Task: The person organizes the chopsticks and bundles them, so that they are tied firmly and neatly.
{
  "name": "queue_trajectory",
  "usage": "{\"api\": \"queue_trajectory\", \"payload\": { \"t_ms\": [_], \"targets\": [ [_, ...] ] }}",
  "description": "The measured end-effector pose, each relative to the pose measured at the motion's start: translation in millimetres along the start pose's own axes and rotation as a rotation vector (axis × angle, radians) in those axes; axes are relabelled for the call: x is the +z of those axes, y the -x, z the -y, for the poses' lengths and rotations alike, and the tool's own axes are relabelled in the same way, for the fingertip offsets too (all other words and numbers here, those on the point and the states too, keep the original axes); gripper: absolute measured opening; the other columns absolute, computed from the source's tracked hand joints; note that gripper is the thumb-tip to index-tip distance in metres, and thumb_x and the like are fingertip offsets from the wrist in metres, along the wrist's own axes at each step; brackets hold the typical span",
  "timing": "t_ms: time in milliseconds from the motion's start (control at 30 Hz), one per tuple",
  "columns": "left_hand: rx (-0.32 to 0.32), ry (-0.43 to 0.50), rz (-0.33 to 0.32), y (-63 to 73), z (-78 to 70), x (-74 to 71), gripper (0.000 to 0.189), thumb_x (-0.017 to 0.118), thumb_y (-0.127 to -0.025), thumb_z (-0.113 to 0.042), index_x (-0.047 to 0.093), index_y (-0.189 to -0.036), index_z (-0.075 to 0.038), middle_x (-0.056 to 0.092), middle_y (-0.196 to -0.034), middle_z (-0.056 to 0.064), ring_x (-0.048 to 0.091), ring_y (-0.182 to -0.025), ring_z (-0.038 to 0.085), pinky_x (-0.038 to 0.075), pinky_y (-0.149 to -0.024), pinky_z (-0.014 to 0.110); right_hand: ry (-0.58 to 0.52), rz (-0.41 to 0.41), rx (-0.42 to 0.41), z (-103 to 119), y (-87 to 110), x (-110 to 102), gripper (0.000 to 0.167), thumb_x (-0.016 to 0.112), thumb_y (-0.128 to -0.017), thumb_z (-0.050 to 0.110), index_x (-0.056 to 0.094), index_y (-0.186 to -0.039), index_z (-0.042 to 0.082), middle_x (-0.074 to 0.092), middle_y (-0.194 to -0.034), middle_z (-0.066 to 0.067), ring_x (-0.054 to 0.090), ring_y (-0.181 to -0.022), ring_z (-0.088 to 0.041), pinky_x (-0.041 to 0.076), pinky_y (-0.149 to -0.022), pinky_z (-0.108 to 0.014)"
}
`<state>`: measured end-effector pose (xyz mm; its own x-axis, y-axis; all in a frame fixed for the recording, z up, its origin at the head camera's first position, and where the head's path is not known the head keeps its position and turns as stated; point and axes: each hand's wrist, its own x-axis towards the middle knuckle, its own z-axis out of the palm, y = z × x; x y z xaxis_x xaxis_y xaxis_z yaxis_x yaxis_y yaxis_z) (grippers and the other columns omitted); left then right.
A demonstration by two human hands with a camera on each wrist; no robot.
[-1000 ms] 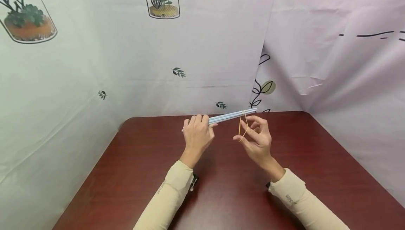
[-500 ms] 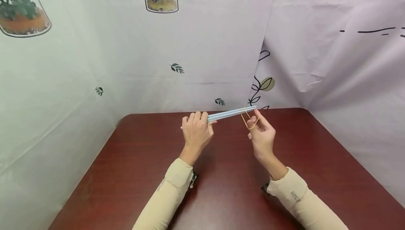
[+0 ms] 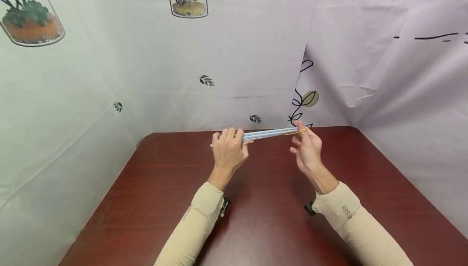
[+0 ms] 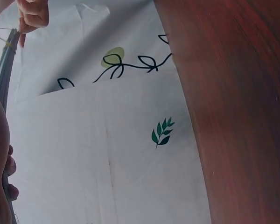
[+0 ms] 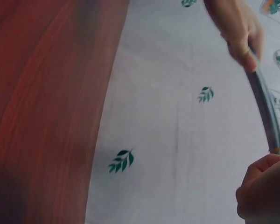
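Observation:
My left hand [image 3: 228,150] grips a bundle of light blue chopsticks [image 3: 264,135] near one end and holds it almost level above the table. A thin yellow rubber band [image 3: 292,132] wraps the bundle close to its right tip. One loop of the band stretches out to my right hand [image 3: 310,150], where the raised thumb and fingers hold it at the chopstick tips. The other right fingers spread loosely below. In the right wrist view the wrapped band [image 5: 279,149] sits just above the right hand [image 5: 266,186]. The chopsticks' left ends are mostly hidden under the left palm.
Beneath both hands lies a dark red wooden table [image 3: 175,193]. White cloth walls [image 3: 237,55] printed with plants stand behind it and at both sides. A dark band shows at each sleeve cuff [image 3: 336,201].
The right hand has shifted rightward and turned, drawing the rubber band's hanging loop up from below the bundle to around the chopstick tips. The left hand keeps its grip with little movement.

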<state>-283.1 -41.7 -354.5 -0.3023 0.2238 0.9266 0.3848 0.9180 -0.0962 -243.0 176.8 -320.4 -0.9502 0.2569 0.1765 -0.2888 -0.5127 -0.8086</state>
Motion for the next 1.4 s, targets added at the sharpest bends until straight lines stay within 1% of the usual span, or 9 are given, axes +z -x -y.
{"api": "queue_trajectory", "payload": {
  "t_ms": [233, 500, 600, 700, 833, 1000, 1167, 1333, 1400],
  "targets": [
    [0.051, 0.025, -0.016, -2.5, -1.2, 1.1, 0.036, 0.054, -0.091, -0.045, 0.059, -0.079, -0.011, 0.054, -0.073, 0.004, 0.058, -0.073, 0.025, 0.044, -0.071, 0.045, 0.182, 0.037, 0.146, 9.3, -14.7, -8.8, 0.025, 0.067, -0.093, 0.032, 0.071, -0.074, 0.017, 0.061, -0.066, 0.008, 0.042, -0.054, -0.006, 0.031, -0.043, -0.018],
    [0.089, 0.046, -0.001, -3.3, 2.4, 0.6, 0.038, 0.057, -0.089, -0.047, 0.057, -0.078, -0.011, 0.054, -0.073, 0.003, 0.056, -0.072, 0.024, 0.044, -0.073, 0.045, 0.362, 0.353, 0.406, 23.3, -31.3, -11.9, 0.025, 0.043, -0.096, 0.016, 0.061, -0.078, 0.019, 0.052, -0.085, 0.005, 0.055, -0.070, -0.009, 0.037, -0.050, -0.021],
    [0.084, 0.046, 0.011, -1.3, 7.1, -1.5, 0.039, 0.055, -0.090, -0.048, 0.058, -0.079, -0.011, 0.055, -0.073, 0.003, 0.057, -0.073, 0.025, 0.044, -0.073, 0.046, 0.432, 0.444, 0.463, 29.0, -35.0, -12.8, 0.022, 0.043, -0.098, 0.022, 0.060, -0.083, 0.019, 0.061, -0.083, 0.006, 0.060, -0.075, -0.010, 0.040, -0.056, -0.024],
    [0.081, 0.045, 0.023, -0.9, 9.4, -3.3, 0.039, 0.055, -0.089, -0.048, 0.057, -0.079, -0.010, 0.054, -0.073, 0.004, 0.057, -0.074, 0.025, 0.044, -0.074, 0.045, 0.532, 0.470, 0.453, 37.6, -37.1, -16.8, 0.021, 0.049, -0.100, 0.034, 0.062, -0.096, 0.017, 0.065, -0.099, 0.004, 0.064, -0.084, -0.013, 0.044, -0.060, -0.025],
    [0.090, 0.047, 0.025, -1.5, 9.4, -3.3, 0.039, 0.057, -0.089, -0.048, 0.057, -0.078, -0.010, 0.054, -0.072, 0.004, 0.057, -0.072, 0.025, 0.044, -0.072, 0.045, 0.739, 0.493, 0.228, 47.4, -38.5, -30.5, 0.028, 0.059, -0.098, 0.034, 0.065, -0.111, 0.010, 0.065, -0.109, 0.006, 0.066, -0.089, -0.013, 0.051, -0.064, -0.027],
    [0.084, 0.046, 0.030, -3.1, 11.1, -2.6, 0.039, 0.055, -0.091, -0.047, 0.057, -0.078, -0.010, 0.053, -0.071, 0.004, 0.057, -0.071, 0.026, 0.044, -0.071, 0.046, 0.942, 0.593, -0.147, 46.5, -39.9, -41.1, 0.024, 0.075, -0.087, 0.014, 0.073, -0.107, 0.001, 0.073, -0.093, 0.000, 0.068, -0.077, -0.011, 0.054, -0.066, -0.026],
    [0.093, 0.042, 0.033, -3.4, 8.1, -4.9, 0.038, 0.057, -0.090, -0.046, 0.058, -0.078, -0.010, 0.055, -0.072, 0.004, 0.057, -0.072, 0.025, 0.047, -0.074, 0.045, 0.991, 0.671, -0.356, 36.5, -34.0, -30.9, 0.021, 0.080, -0.082, 0.009, 0.077, -0.102, 0.004, 0.074, -0.088, -0.006, 0.065, -0.068, -0.010, 0.051, -0.059, -0.022],
    [0.118, 0.041, 0.041, -1.7, 3.3, -5.7, 0.040, 0.049, -0.094, -0.047, 0.057, -0.077, -0.011, 0.053, -0.071, 0.003, 0.057, -0.070, 0.024, 0.049, -0.072, 0.042, 1.183, 0.739, -0.623, 29.3, -25.4, -16.6, 0.026, 0.083, -0.079, 0.013, 0.078, -0.104, 0.007, 0.075, -0.088, 0.000, 0.056, -0.065, -0.008, 0.047, -0.057, -0.023],
    [0.121, 0.042, 0.044, -1.8, 2.7, -5.5, 0.041, 0.048, -0.095, -0.047, 0.056, -0.077, -0.011, 0.053, -0.070, 0.003, 0.056, -0.070, 0.023, 0.048, -0.071, 0.042, 1.238, 0.758, -0.658, 29.4, -24.5, -14.3, 0.030, 0.082, -0.080, 0.015, 0.077, -0.108, 0.006, 0.075, -0.091, -0.001, 0.055, -0.066, -0.008, 0.046, -0.058, -0.025]
  ]
}}
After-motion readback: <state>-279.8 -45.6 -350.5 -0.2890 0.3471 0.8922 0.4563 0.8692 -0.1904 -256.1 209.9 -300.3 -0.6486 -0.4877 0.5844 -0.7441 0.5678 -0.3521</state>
